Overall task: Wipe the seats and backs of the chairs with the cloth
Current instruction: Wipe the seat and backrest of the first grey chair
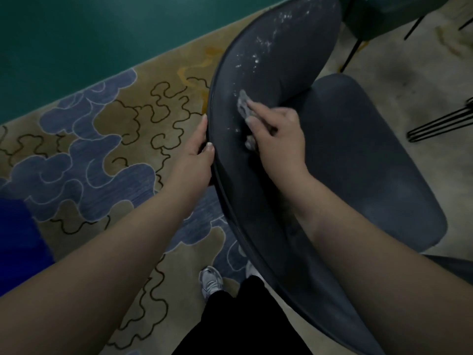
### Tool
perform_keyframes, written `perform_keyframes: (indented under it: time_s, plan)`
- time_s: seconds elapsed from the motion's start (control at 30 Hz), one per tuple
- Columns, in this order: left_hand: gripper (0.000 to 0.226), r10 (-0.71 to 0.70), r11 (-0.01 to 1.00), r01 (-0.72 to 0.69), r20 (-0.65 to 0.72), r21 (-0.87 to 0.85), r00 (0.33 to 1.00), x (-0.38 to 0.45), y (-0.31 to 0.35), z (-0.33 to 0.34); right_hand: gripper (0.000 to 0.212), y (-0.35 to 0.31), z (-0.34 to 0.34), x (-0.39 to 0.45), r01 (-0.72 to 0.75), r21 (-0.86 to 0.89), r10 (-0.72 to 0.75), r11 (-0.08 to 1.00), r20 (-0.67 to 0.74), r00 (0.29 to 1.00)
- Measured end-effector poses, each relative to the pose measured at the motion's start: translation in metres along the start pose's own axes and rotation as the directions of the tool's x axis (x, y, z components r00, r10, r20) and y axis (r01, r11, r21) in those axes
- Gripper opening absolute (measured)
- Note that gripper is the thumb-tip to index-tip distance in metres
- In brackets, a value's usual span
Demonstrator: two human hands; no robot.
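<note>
R hand (279, 135) fingers curled, pressing cloth (244, 106) on chair back (268, 73) | L hand (198, 152) grips back rim | cloth soft, light, bunches; hold wadded | white specks remain

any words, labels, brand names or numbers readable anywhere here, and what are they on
None: no readable text shows in this view.
Chair back: only white dusty specks, no label.
Cloth under the right hand: plain, no print visible.
Shoe: too blurred to tell any brand.
Carpet: curling cloud pattern only, no letters.
</note>
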State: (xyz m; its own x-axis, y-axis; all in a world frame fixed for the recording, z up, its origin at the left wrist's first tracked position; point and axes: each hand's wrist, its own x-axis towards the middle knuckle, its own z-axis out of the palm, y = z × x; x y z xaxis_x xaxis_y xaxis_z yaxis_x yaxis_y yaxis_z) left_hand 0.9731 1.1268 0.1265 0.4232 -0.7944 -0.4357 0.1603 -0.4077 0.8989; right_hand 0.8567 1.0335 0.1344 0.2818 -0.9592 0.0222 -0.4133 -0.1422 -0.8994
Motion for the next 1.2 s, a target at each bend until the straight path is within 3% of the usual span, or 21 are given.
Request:
perform_keyframes:
  time_s: [0.1, 0.23, 0.33, 0.4, 0.5, 0.67, 0.8, 0.93, 1.1, 1.2]
  plan:
    - [0.052, -0.008, 1.0, 0.008, 0.001, -0.007, 1.0, 0.005, 0.003, 0.0, 0.028, -0.007, 0.018, 0.005, 0.077, -0.119, -0.069, 0.99, 0.064, 0.996]
    - [0.052, 0.0, 1.0, 0.0, 0.001, -0.031, 1.0, 0.01, 0.009, 0.0, 0.027, 0.006, 0.002, -0.028, 0.305, -0.163, -0.267, 0.938, 0.221, 0.938]
    - [0.052, -0.009, 1.0, 0.009, -0.013, -0.03, 1.0, 0.011, 0.009, 0.0, 0.026, 0.004, 0.004, -0.008, 0.384, -0.238, -0.327, 0.892, 0.246, 0.912]
    - [0.051, -0.011, 1.0, 0.011, -0.02, -0.026, 1.0, 0.012, 0.008, 0.0, 0.025, -0.002, 0.016, 0.025, 0.352, -0.299, -0.304, 0.887, 0.195, 0.933]
    - [0.05, -0.016, 1.0, 0.016, -0.022, -0.005, 1.0, 0.015, 0.009, -0.001, 0.023, -0.005, 0.025, 0.049, 0.272, -0.254, -0.247, 0.928, 0.125, 0.961]
    - [0.051, -0.02, 0.999, 0.022, -0.057, 0.027, 0.998, 0.027, 0.018, 0.0, 0.025, 0.016, 0.003, -0.007, 0.383, -0.185, -0.348, 0.905, 0.193, 0.917]
    - [0.05, -0.018, 0.998, 0.022, -0.079, 0.051, 0.997, 0.032, 0.025, 0.005, 0.023, 0.005, 0.013, 0.035, 0.381, -0.27, -0.345, 0.884, 0.172, 0.923]
    - [0.051, 0.009, 0.997, -0.001, -0.093, 0.081, 0.996, 0.039, 0.029, 0.006, 0.023, -0.002, 0.026, 0.068, 0.279, -0.258, -0.257, 0.925, 0.116, 0.959]
    - [0.051, 0.093, 0.985, -0.081, -0.072, 0.155, 0.993, 0.054, 0.037, 0.005, 0.022, 0.011, 0.015, 0.02, 0.356, -0.223, -0.326, 0.907, 0.162, 0.932]
    - [0.051, 0.114, 0.982, -0.106, -0.042, 0.156, 0.993, 0.068, 0.04, 0.005, 0.02, 0.004, 0.022, 0.055, 0.383, -0.286, -0.348, 0.879, 0.166, 0.923]
